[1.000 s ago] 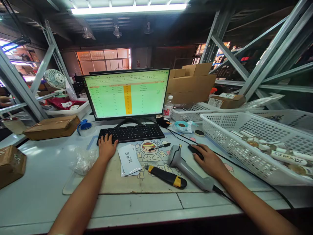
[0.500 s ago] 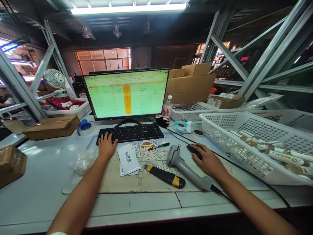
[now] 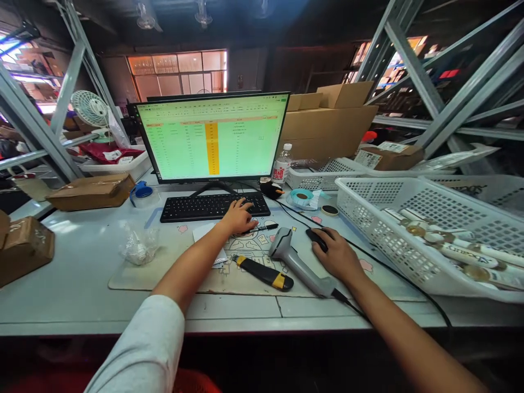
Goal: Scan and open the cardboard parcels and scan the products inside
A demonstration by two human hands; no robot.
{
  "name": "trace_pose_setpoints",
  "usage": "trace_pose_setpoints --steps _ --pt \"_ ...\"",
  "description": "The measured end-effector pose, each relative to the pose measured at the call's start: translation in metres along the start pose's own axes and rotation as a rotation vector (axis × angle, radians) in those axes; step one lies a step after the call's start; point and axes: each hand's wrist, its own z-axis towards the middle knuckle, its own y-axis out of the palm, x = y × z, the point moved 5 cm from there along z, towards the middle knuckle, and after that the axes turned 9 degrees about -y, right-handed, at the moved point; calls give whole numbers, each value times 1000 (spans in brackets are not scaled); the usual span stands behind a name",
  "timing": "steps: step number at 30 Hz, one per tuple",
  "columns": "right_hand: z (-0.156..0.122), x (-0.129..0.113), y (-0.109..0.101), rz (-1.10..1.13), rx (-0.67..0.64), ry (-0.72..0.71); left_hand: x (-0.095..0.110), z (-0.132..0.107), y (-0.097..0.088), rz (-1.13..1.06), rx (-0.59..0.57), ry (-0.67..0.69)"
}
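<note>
My left hand [image 3: 238,217] reaches across to the right part of the black keyboard [image 3: 192,207], its fingers spread over the keys. My right hand [image 3: 338,255] rests over a black computer mouse [image 3: 317,239], fingers curved round it. Behind the keyboard stands a monitor [image 3: 176,144] showing a green spreadsheet with one orange column. A grey barcode scanner [image 3: 298,265] lies between my arms, beside a black and yellow utility knife [image 3: 264,273]. By my left hand is a black marker [image 3: 262,228]. My left forearm partly covers white paper slips [image 3: 202,233].
On the right stands a white basket [image 3: 380,245] holding several white rolls. A water bottle [image 3: 281,164], a penguin figure [image 3: 271,189] and tape rolls sit near the monitor. Cardboard boxes [image 3: 90,191] and crumpled clear plastic [image 3: 139,245] lie on the left. Black cables cross the mat.
My left hand has moved from the keyboard's left end to its right part, and the forearm now covers part of the paper slips. My right hand stays on the mouse. The view has tilted down.
</note>
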Motion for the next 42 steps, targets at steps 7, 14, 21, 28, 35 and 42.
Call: trace_pose_setpoints --steps 7,14,21,28,35,42 --pt "0 -1 -1 -15 -9 -3 16 26 12 -37 -70 -56" --pt "2 0 3 -14 18 -78 -64 -20 -38 -45 241 -256" --pt "4 25 26 -14 113 -235 -188 -129 -31 -7 367 -770" --pt "5 23 16 -75 292 -423 -201 -147 3 -39 301 -835" --pt "9 12 -7 -113 348 -444 -197 -144 7 -49 271 -808" --pt "7 8 -11 -149 343 -492 -195 -141 9 -58 238 -810"
